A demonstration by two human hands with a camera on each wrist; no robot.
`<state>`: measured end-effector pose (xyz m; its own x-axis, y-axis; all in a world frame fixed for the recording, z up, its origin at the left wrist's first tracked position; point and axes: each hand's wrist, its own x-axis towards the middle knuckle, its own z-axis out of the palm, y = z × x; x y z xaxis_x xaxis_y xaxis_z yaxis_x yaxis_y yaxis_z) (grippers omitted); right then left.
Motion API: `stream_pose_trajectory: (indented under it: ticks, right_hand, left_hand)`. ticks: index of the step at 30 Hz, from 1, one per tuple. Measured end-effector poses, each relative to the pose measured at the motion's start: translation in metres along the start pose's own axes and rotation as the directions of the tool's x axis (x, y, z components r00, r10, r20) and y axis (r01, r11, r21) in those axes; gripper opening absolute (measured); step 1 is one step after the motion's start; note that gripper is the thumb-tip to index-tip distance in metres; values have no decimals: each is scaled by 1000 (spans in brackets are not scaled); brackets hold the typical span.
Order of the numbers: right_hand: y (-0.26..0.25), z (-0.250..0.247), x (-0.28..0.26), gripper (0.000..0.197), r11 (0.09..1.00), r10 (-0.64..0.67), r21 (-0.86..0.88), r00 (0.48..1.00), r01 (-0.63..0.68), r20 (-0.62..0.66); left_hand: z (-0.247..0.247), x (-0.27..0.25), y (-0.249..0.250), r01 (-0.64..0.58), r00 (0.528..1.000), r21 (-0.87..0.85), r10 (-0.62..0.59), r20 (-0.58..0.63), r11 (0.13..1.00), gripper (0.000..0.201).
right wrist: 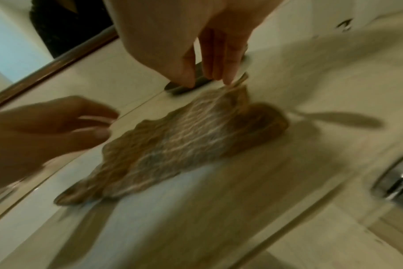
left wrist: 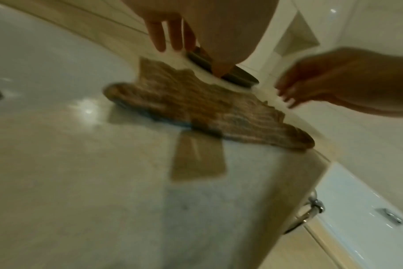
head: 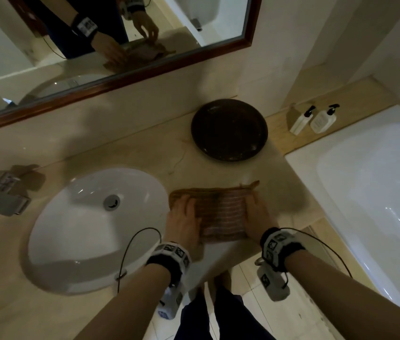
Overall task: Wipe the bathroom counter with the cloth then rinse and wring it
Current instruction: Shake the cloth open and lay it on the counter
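Note:
A brown striped cloth (head: 218, 212) lies spread flat on the beige counter (head: 145, 153), just right of the white sink (head: 91, 229). My left hand (head: 184, 217) lies at the cloth's left edge and my right hand (head: 257, 212) at its right edge, both with fingers stretched out. In the left wrist view the left fingers (left wrist: 170, 36) hang straight above the cloth (left wrist: 196, 105). In the right wrist view the right fingertips (right wrist: 228, 80) reach the far corner of the cloth (right wrist: 184, 142). Neither hand has the cloth bunched in it.
A dark round plate (head: 229, 130) sits behind the cloth near the wall. Two pump bottles (head: 316, 119) stand on the ledge by the white bathtub (head: 378, 180) at right. The tap (head: 5, 195) is left of the sink, and a framed mirror (head: 120, 77) hangs above.

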<state>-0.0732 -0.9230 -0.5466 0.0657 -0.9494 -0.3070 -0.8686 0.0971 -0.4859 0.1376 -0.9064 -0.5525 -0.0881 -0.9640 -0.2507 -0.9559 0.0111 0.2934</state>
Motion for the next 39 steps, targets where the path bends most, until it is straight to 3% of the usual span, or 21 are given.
stream_pose_trajectory:
  ticks: [2,5,10,14,25,27,29,31,32,34,35,36,37,39]
  right_hand:
    - [-13,19,3,53,990,-85,-115,996,85,5]
    - [-2,51,13,67,960,-26,-274,992,60,127]
    - [21,67,13,73,927,-98,-357,992,118,75]
    - [10,67,16,73,931,-90,-351,995,101,49]
    - [11,60,23,74,955,-67,-282,995,87,79]
    - [16,49,19,74,980,-17,-200,1000,16,-1]
    - [31,34,10,61,989,85,-109,988,-99,-126]
    - [50,21,0,42,976,187,-88,975,-198,-121]
    - [57,17,-3,34,969,223,-90,971,-230,-82]
    - [64,10,-7,24,963,243,-112,970,-244,-22]
    - [64,7,-7,22,964,238,-121,971,-237,-10]
    - [64,7,-7,22,965,233,-127,973,-231,0]
    - [62,5,-6,22,963,237,-131,971,-234,9]
    - [58,2,-4,21,960,265,-98,964,-263,14]
  left_hand:
    - [17,9,8,-12,995,43,7,104,999,68]
    - [41,20,3,-3,984,84,-12,177,996,73]
    - [58,21,-19,-48,991,96,36,125,994,76]
    - [55,23,-6,-15,999,105,11,30,994,76]
    - [47,31,-6,35,988,158,-59,145,987,79]
    - [30,38,7,20,992,154,-39,121,988,77]
    - [14,51,28,-112,988,169,92,123,979,63]
    - [7,69,52,-339,934,198,303,191,920,56]
    - [7,79,65,-474,873,214,423,244,854,55]
    - [11,98,90,-727,681,245,629,375,642,47]
    - [14,105,102,-803,593,263,675,438,535,41]
    - [16,110,112,-844,536,277,705,464,459,36]
    - [15,113,120,-858,513,298,702,494,417,34]
    - [14,116,133,-850,523,370,684,509,375,32]
